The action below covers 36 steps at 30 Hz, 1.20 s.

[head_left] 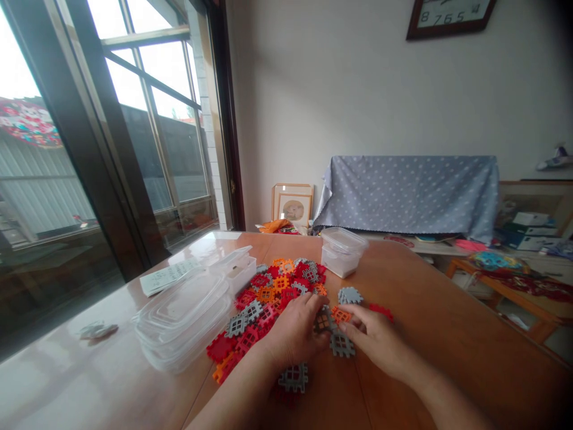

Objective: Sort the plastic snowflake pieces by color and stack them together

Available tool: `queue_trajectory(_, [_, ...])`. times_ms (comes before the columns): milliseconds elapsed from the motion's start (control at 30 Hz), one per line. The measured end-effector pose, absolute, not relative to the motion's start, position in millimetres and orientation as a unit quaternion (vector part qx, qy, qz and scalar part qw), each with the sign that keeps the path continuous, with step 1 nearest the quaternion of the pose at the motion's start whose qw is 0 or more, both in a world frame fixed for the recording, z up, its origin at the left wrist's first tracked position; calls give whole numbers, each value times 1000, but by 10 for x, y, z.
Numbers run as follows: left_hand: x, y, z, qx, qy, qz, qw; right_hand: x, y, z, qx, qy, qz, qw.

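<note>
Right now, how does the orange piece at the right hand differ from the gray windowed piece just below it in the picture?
Colour: the orange piece is bright; the gray piece is dull.
Place: the orange piece is between the right hand's thumb and fingers; the gray piece lies nearer the camera.
Both have notched edges and window-like openings.

Two hands (299,327) (370,339), one clock (450,17), dozens of plastic pieces (282,283) show.

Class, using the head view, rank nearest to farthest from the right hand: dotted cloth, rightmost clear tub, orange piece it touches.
1. Orange piece: touching the right hand.
2. Clear tub: table's far side.
3. Dotted cloth: beyond the table.
</note>
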State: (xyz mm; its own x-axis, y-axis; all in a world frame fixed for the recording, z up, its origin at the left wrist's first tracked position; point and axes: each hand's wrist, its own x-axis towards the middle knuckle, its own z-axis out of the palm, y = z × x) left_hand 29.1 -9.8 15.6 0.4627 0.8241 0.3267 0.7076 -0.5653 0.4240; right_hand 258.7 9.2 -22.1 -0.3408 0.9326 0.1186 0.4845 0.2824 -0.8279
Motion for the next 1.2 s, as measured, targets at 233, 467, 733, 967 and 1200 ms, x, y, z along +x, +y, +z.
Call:
queue_trajectory(233, [382, -176, 162, 845, 394, 321, 167, 2474, 45, -82, -429, -650, 490, 392])
queue_trajectory(467, [420, 26, -70, 698, 410, 429, 401, 2486, 23, -23, -465, -639, 460, 405])
queue_trajectory(733, [408, 47, -4, 528, 366, 457, 615, 2530, -27, 7, -439, -750, 296, 398])
queue_trajectory(967, [428, 8, 34, 507, 388, 443, 630, 2595, -34, 16, -427, -825, 199, 312])
queue_trajectory(1200, [282, 79, 59, 546, 413, 480, 548, 2686, 28, -49, -497, -818, 194, 216])
